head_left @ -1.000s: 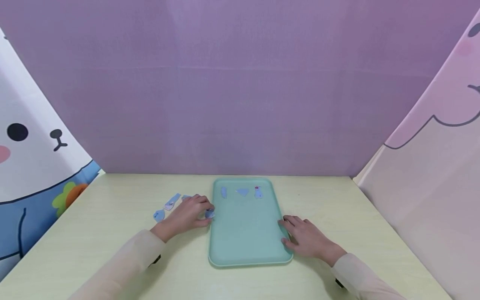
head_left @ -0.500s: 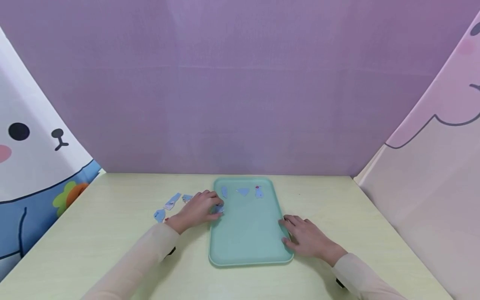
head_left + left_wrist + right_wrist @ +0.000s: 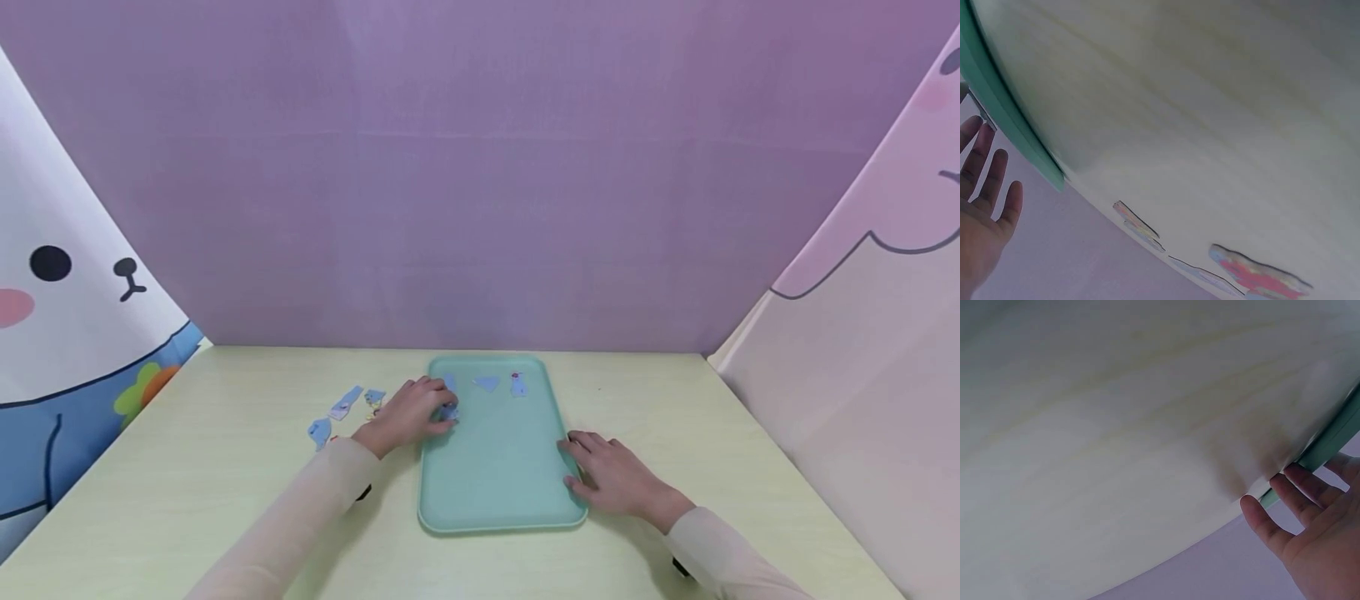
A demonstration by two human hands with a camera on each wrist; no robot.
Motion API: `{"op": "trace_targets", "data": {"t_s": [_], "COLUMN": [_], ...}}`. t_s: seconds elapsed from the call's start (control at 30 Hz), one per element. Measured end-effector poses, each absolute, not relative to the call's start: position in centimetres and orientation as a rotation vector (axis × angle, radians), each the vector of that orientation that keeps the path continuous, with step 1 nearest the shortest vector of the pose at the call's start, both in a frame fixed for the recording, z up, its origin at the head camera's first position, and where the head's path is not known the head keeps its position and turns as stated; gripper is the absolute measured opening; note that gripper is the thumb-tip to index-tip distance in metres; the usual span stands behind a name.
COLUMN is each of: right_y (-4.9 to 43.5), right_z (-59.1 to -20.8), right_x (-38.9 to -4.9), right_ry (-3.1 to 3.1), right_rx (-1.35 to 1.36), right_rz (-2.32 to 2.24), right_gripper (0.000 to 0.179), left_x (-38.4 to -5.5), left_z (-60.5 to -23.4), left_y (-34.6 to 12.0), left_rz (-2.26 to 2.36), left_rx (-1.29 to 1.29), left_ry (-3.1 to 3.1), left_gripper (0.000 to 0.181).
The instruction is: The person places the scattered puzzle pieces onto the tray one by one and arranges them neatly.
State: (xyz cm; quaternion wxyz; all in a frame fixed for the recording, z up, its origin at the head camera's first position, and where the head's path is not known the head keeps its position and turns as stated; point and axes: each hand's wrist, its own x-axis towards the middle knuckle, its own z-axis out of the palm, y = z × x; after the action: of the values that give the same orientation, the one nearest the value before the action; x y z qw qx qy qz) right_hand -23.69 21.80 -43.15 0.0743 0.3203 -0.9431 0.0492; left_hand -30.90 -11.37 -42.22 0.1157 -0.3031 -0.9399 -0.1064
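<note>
In the head view my left hand is over the left side of the green tray. Its thumb and fingers pinch a small blue puzzle piece, mostly hidden by the fingers. A corner of that piece shows at the fingertips in the left wrist view. Along the tray's far end lie a narrow blue piece, partly behind my fingers, a triangular blue piece and a blue piece with a red spot. My right hand rests at the tray's right rim, its loosely extended fingers touching it.
Left of the tray, several printed pieces lie on the pale wooden table: a long one, a rounded one and others partly behind my left hand. A purple cloth hangs behind the table, with printed cloths at both sides.
My left hand has carried the puzzle piece rightward from the tray's left rim to over the tray. More of the pieces on the table now show. The right hand has stayed put.
</note>
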Motion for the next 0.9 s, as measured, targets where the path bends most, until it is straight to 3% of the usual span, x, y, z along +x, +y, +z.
{"op": "trace_targets", "data": {"t_s": [0.9], "right_y": [21.99], "right_z": [-43.53], "right_x": [-23.90], "right_ry": [-2.835], "right_rx": [0.945], "right_rz": [0.126], "right_gripper": [0.051], "left_x": [-31.22], "left_z": [-42.53], "left_y": [-11.23], "left_rz": [-0.280], "left_rx": [-0.852], "left_ry": [-2.876], "left_gripper": [0.028]}}
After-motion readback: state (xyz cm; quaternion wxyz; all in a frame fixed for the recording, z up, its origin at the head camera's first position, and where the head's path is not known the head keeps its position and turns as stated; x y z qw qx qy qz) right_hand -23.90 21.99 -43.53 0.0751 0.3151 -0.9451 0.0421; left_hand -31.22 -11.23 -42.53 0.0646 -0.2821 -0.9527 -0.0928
